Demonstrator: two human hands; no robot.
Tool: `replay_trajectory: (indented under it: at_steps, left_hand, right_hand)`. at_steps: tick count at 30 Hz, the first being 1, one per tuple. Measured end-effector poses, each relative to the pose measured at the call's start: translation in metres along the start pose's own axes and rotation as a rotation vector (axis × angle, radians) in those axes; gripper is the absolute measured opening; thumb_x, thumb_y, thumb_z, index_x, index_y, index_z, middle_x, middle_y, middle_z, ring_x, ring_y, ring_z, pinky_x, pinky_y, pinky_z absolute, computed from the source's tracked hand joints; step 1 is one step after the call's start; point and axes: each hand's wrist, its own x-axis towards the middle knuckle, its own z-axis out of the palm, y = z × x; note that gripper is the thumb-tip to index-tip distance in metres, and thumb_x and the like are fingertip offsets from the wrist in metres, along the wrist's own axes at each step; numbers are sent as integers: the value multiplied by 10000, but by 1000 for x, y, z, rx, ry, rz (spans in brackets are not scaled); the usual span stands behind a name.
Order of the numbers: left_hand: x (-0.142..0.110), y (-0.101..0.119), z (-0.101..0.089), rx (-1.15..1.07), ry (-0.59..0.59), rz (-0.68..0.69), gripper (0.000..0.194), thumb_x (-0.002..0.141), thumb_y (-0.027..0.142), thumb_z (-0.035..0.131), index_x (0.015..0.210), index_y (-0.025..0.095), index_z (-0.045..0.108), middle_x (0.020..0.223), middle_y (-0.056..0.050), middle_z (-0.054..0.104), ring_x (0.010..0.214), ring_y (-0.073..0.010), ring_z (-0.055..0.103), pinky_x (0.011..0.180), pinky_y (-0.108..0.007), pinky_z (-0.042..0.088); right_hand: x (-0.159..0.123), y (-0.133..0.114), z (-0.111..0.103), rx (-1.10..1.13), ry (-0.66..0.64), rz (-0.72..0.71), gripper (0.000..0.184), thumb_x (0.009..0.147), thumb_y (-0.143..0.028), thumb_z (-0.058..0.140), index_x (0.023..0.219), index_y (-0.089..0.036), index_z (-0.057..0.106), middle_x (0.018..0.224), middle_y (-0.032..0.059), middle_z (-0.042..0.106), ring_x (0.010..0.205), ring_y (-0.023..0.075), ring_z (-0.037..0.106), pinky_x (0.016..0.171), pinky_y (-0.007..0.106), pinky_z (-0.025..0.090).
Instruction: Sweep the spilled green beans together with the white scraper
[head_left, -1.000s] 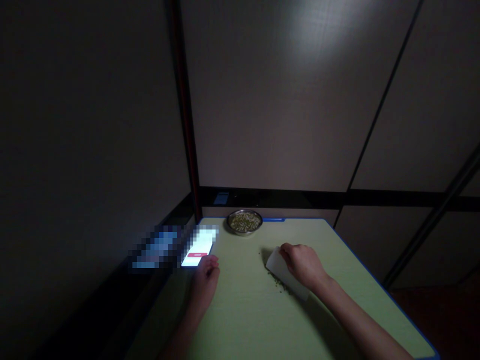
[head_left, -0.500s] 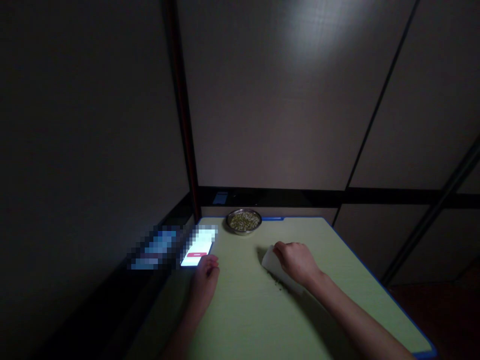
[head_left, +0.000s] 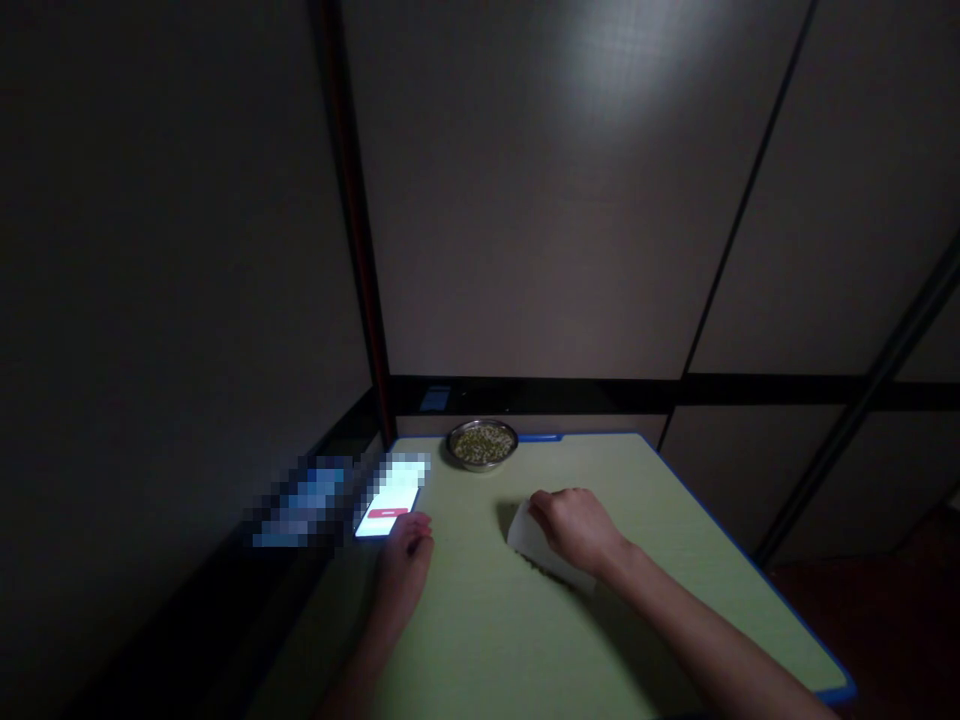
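Note:
My right hand [head_left: 574, 525] pinches the upper edge of a white card [head_left: 534, 537], which stands tilted on the light green tabletop. Small dark beans [head_left: 536, 567] lie in a line along the card's lower edge, touching it or very close to it. My left hand [head_left: 409, 548] rests loosely curled by the near end of a lit phone [head_left: 390, 505], thumb and fingers apart, with nothing visible in it. Farther back sits a round metal bowl [head_left: 481, 465] holding green beans mixed with whitish grains.
The light green table [head_left: 465, 640] has a blue rim and stands in a corner. A dark wall panel [head_left: 187, 250] rises on the left, and pale cabinet doors [head_left: 525, 250] stand behind. A blue strip [head_left: 538, 438] lies at the table's back edge.
My right hand has moved the card slightly left and toward me, and the scattered beans are now gathered against its lower edge. The left hand stays by the phone. The view has shifted slightly.

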Motion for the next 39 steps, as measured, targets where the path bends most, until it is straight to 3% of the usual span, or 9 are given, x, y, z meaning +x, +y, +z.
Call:
replay_trajectory:
  at_steps: [5, 10, 14, 29, 39]
  left_hand:
    - [1, -1, 0, 7, 8, 15, 221, 610, 315, 552, 798, 198, 554, 746, -19, 603, 660, -183, 588, 598, -295, 463]
    - [0, 1, 1, -14, 17, 21, 209, 585, 289, 555, 774, 200, 558, 730, -13, 611, 668, -185, 594, 603, -295, 470]
    - [-1, 5, 1, -27, 21, 7, 207, 576, 294, 560, 762, 202, 559, 703, -8, 607, 654, -184, 589, 604, -296, 468]
    - [-1, 4, 1, 7, 17, -6, 219, 571, 283, 550, 772, 196, 558, 692, -7, 589, 640, -177, 579, 585, -284, 450]
    - [1, -3, 1, 13, 26, -3, 222, 583, 302, 553, 782, 203, 558, 699, -6, 604, 642, -179, 589, 572, -280, 455]
  right_hand:
    - [-2, 5, -6, 27, 23, -21, 309, 958, -308, 340, 955, -191, 626, 882, 100, 721, 792, 204, 671, 669, 263, 375]
    - [-12, 32, -14, 58, 45, 74, 344, 971, -347, 325, 964, -199, 635, 860, 92, 717, 798, 200, 666, 662, 259, 362]
    - [-27, 51, -10, 102, 3, 80, 340, 966, -355, 336, 992, -204, 640, 855, 88, 718, 798, 197, 664, 649, 258, 351]
    - [-85, 83, 1, 114, -31, 7, 366, 970, -407, 321, 889, -213, 622, 742, 46, 694, 689, 187, 647, 581, 277, 289]
    - [-62, 72, 11, 85, -5, 12, 370, 971, -405, 331, 884, -204, 629, 775, 69, 714, 721, 193, 666, 606, 270, 315]
